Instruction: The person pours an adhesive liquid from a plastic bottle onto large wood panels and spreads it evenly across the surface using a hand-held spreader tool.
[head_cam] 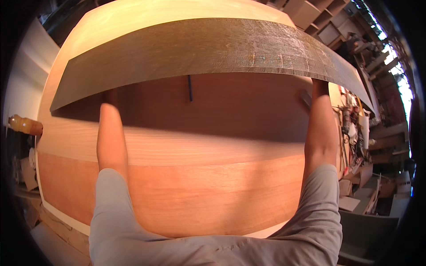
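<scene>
A long grey-brown wooden board, its face scuffed towards the right, is raised above a large wood-faced panel. Both my forearms reach forward and pass under the board's near edge. The board hides my left hand at the left and my right hand at the right, so neither grip can be made out. Beneath the board, in its shadow, a thin dark stick-like thing lies on the panel. Near my right forearm, a dark blurred object is partly visible.
An orange-yellow plastic bottle is beside the panel's left edge. Tools and cables lie in a heap at the right. Wooden shelving stands at the upper right, and board offcuts lie at the lower right.
</scene>
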{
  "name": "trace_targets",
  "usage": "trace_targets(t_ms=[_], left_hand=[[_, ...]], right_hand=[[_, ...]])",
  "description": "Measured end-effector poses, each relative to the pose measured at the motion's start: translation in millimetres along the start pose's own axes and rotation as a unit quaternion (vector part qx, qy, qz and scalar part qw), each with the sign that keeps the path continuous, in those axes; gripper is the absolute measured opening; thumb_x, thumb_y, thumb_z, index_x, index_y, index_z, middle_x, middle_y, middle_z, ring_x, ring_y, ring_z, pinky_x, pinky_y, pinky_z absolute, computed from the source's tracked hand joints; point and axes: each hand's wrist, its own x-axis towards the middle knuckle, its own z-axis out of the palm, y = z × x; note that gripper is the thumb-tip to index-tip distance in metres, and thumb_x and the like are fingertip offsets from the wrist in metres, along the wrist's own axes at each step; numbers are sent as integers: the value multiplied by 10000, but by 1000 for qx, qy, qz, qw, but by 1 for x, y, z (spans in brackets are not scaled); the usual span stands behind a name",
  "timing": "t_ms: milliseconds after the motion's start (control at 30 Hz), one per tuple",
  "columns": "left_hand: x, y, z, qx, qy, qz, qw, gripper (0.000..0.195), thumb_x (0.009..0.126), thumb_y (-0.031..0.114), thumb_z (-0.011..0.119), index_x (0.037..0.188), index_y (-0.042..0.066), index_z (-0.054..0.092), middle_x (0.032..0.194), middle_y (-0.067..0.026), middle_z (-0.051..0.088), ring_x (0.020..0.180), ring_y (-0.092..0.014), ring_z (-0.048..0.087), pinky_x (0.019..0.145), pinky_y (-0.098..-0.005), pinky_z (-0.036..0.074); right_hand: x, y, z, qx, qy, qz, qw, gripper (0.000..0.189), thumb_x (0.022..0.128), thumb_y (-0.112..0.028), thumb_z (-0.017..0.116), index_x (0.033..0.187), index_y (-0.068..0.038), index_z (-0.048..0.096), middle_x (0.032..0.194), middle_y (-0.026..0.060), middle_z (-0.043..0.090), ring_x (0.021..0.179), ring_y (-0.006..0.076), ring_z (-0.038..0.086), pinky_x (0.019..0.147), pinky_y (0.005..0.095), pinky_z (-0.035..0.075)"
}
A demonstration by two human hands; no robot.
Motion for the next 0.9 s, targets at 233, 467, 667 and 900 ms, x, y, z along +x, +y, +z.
trace_targets(t_ms=[233,467,667,900], left_hand=[[5,4,-15,-7,-2,29,1000,575,1054,480,364,1426,84,553,1461,-139,553,1358,-355,489,1169,-548,365],[-69,18,-19,-20,103,30,994,628,1049,475,257,1499,98,478,1564,-116,445,1452,-330,384,1219,-523,279],[-67,-7,-22,-63,87,43,993,761,1017,565,178,1569,75,365,1661,-87,305,1528,-295,270,1249,-490,205],[-136,6,-35,473,177,93,858,948,982,657,483,1592,-18,216,1662,-194,234,1536,-312,242,1251,-420,189]], right_hand=[[35,99,-14,22,2,50,999,619,1044,-508,382,1452,-53,478,1548,163,442,1415,325,441,1076,605,453],[10,102,-81,16,51,61,997,624,1042,-512,383,1450,-49,476,1554,167,433,1420,324,435,1066,614,464],[-51,65,-91,92,110,104,984,751,1035,-557,348,1536,0,298,1639,195,275,1494,360,312,1147,624,377],[-263,23,-119,-250,-106,145,951,926,1028,-568,490,1571,102,154,1637,280,227,1512,385,289,1181,532,353]])
